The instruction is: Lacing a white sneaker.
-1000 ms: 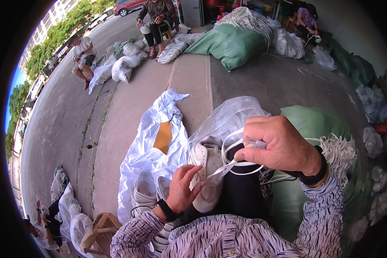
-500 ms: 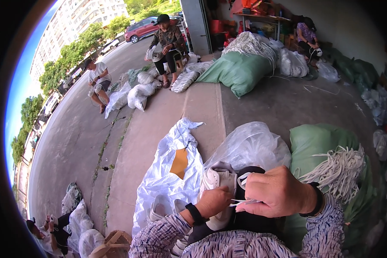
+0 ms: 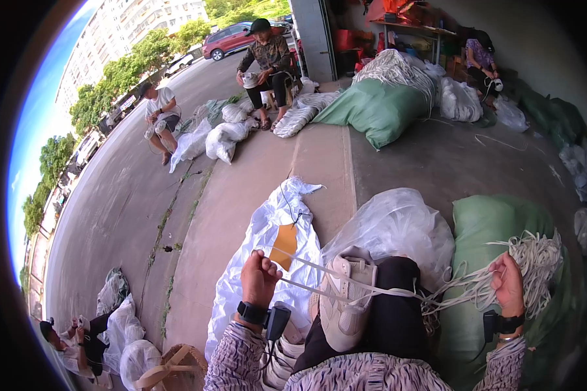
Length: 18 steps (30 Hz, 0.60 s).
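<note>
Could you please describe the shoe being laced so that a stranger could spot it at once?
Start at the big green sack on the right; just left of it, a pale sneaker rests on the person's dark-trousered knee. Unlike the shoes heaped below, a white lace runs from it to the left hand.

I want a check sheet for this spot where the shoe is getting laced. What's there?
Surface: concrete pavement beside a road.
Job's things: white shoe on the lap; white lace stretched tight across it.
Clutter: white bags, clear bag, green sack with a lace bundle, more shoes below.
Grippers: left hand fisted on the lace ends; right hand pulls loose laces at the bundle.
Cables: nothing seen.
Surroundings: other people sit with sacks; red car, trees, buildings.
</note>
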Tool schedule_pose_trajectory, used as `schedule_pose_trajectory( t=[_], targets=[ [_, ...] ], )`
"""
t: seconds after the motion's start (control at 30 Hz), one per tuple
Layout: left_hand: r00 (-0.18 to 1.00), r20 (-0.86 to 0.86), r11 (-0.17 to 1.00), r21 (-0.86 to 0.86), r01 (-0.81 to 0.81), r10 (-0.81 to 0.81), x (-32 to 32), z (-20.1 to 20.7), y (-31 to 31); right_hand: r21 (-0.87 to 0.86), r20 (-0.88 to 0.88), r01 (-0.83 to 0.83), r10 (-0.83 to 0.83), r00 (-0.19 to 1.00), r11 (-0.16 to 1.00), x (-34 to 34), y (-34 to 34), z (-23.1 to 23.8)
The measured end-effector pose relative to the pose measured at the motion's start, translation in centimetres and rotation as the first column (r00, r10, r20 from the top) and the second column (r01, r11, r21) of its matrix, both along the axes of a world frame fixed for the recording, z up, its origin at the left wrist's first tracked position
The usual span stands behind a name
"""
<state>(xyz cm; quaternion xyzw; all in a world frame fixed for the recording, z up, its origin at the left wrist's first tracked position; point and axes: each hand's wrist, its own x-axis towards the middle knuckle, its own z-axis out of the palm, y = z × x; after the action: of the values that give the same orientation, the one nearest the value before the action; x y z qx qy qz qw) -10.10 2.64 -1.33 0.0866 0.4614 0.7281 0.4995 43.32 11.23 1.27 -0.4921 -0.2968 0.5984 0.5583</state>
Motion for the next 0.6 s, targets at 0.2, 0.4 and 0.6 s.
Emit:
schedule_pose_trajectory(
  t=[0.2,0.4,0.6],
  targets=[
    [0.771,0.000,0.744,-0.260,-0.615,0.637,-23.8,-3.0,-6.3,0.038,0.484,0.309,-0.288,0.826,0.950,17.8,-0.9,-10.9],
    [0.576,-0.242,0.482,-0.353,-0.802,0.781,-40.0,-2.4,-26.4,-0.049,0.982,0.126,0.024,0.188,0.991,19.0,-2.4,-13.9],
    [0.673,-0.312,0.503,-0.477,-0.721,0.670,-39.5,-2.4,-32.4,0.053,0.607,-0.449,0.328,0.724,0.892,-3.4,0.1,-8.3]
  ],
)
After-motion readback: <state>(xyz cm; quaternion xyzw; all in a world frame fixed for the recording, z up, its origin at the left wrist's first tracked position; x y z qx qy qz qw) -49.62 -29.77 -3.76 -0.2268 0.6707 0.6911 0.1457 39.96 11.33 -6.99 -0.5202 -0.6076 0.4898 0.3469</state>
